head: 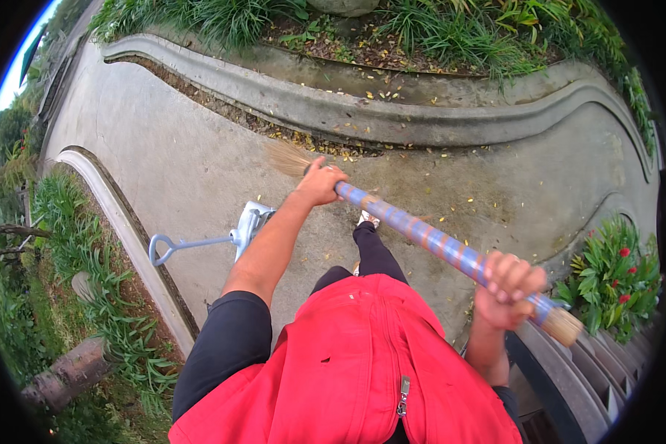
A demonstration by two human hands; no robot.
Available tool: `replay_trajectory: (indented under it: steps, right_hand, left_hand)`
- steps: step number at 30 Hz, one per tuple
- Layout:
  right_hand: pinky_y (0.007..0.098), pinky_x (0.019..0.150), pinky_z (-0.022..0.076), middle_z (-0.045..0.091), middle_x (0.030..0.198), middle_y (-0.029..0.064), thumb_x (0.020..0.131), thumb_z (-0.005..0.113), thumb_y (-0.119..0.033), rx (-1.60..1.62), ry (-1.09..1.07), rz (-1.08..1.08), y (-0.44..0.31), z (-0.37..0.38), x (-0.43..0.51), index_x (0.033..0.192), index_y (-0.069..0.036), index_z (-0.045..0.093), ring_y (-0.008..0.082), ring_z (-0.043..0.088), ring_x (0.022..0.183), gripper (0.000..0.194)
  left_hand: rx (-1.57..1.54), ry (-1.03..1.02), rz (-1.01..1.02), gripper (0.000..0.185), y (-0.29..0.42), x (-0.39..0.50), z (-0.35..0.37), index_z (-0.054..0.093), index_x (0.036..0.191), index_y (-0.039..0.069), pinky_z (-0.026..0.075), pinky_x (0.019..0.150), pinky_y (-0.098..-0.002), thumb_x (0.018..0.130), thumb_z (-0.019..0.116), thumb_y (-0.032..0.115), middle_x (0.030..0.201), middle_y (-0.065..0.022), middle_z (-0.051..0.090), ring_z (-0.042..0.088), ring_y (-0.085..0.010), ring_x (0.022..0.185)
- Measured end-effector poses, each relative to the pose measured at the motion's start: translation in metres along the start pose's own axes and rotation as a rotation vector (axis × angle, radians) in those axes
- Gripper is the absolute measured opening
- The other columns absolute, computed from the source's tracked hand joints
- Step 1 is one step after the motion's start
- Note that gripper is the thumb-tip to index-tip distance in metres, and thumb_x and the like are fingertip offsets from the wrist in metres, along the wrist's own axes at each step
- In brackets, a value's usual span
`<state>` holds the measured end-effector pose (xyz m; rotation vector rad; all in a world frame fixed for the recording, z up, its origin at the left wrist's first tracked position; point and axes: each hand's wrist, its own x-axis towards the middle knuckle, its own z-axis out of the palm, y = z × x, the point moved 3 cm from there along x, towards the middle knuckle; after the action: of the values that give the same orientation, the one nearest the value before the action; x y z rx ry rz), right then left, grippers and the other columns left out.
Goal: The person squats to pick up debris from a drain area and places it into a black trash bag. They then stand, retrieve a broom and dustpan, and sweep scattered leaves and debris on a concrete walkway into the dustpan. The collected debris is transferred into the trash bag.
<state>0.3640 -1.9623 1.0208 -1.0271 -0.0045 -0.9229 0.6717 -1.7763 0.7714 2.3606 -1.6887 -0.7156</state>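
Observation:
A long broom handle (416, 230), wrapped in blue and orange bands, slants across in front of my body. My left hand (323, 184) is closed around its lower end, just above the straw-coloured bristles (288, 159). Around the upper part, near the frayed tan end (565, 327), my right hand (508, 288) is wrapped. The bristles appear at the edge of fallen yellow leaves (333, 147) along a concrete curb. A light grey-blue long-handled dustpan (250, 225) is beside my left forearm, partly hidden by it; its looped handle points left.
A curved concrete curb (366, 119) borders a planting bed (449, 39) ahead. On the left, another low curb (127, 227) edges grassy plants. Red-flowered plants (594, 272) and a slatted structure (594, 377) are at the right. Scattered leaves dot the concrete path (200, 144).

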Motion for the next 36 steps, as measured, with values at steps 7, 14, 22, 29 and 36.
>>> replay_trajectory:
  steps: [7, 14, 22, 29, 36]
  right_hand:
    - [0.0528, 0.111, 0.0335, 0.053, 0.092, 0.0008, 0.082, 0.08, -0.016, 0.118, 0.375, 0.359, 0.174, 0.028, 0.02, 0.092, -0.015, 0.05, 0.0185, 0.055, 0.094, 0.032]
    - [0.0609, 0.103, 0.0447, 0.062, 0.086, 0.0049, 0.08, 0.079, -0.011, -0.01, -0.227, 0.319, 0.184, 0.046, 0.08, 0.081, -0.008, 0.056, 0.0259, 0.065, 0.093, 0.023]
    - [0.0484, 0.103, 0.0466, 0.067, 0.086, 0.0092, 0.079, 0.078, -0.003, -0.321, -0.316, 0.331, 0.308, 0.145, 0.114, 0.087, -0.003, 0.063, 0.027, 0.067, 0.089, 0.016]
    - [0.0382, 0.07, 0.0535, 0.061, 0.074, 0.0098, 0.075, 0.077, -0.003, -0.773, -0.294, 0.449, 0.296, 0.188, 0.163, 0.079, -0.004, 0.059, 0.0305, 0.063, 0.069, 0.019]
    - [0.0378, 0.058, 0.055, 0.057, 0.059, 0.0042, 0.075, 0.074, -0.014, -0.754, 0.137, 0.113, 0.167, 0.215, 0.187, 0.071, -0.006, 0.053, 0.0227, 0.062, 0.055, 0.022]
  left_hand:
    - [-0.255, 0.187, -0.152, 0.037, -0.053, 0.005, -0.019, 0.057, 0.106, 0.008, 0.044, 0.096, -0.0475, 0.075, 0.075, 0.017, 0.106, -0.0129, 0.06, 0.057, -0.037, 0.107]
    - [0.012, 0.089, -0.092, 0.029, -0.112, -0.013, -0.06, 0.058, 0.101, 0.015, 0.043, 0.092, -0.0445, 0.074, 0.061, 0.006, 0.098, -0.0085, 0.061, 0.062, -0.033, 0.101]
    - [-0.185, 0.129, -0.335, 0.046, -0.265, 0.008, -0.044, 0.068, 0.112, 0.024, 0.047, 0.099, -0.0461, 0.071, 0.075, 0.004, 0.11, -0.0086, 0.068, 0.064, -0.0297, 0.109]
    - [-0.476, 0.089, 0.12, 0.03, -0.2, 0.094, 0.039, 0.067, 0.091, 0.02, 0.051, 0.091, -0.0431, 0.065, 0.075, 0.007, 0.099, -0.005, 0.068, 0.064, -0.0305, 0.101]
    - [-0.722, -0.055, 0.458, 0.025, -0.082, 0.103, -0.063, 0.064, 0.086, 0.01, 0.046, 0.099, -0.0418, 0.066, 0.079, 0.015, 0.095, -0.0092, 0.069, 0.066, -0.0333, 0.096]
